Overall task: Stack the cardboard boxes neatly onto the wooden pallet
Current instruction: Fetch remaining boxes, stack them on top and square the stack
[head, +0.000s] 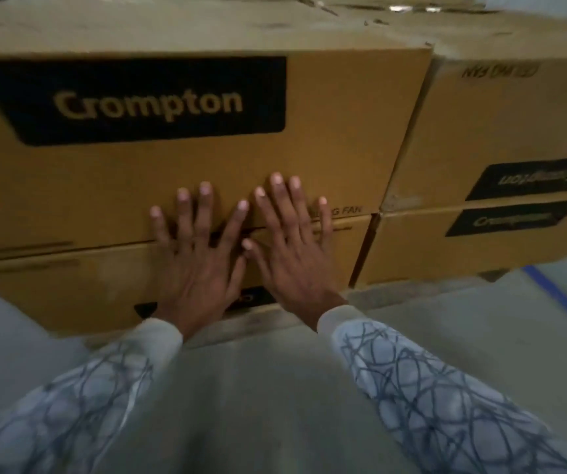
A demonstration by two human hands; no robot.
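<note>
Grey concrete floor [446,319]; cardboard boxes stacked two high, both hands pressed flat to the front.

The upper box [309,159] is set on the lower box [70,289], close beside a neighbouring stack [480,131]; a pale strip beneath is judged to be the wooden pallet [268,318]. The left hand [200,268] and right hand [295,258] are laid across the seam, fingers [203,213] straight and spread, nothing grasped. A push is judged intended, so that both fronts are brought flush.

A brown Crompton box [186,165] sat on a second box [70,292]; just beside, to the right, stood another two-high stack [500,131], upper label upside down
</note>
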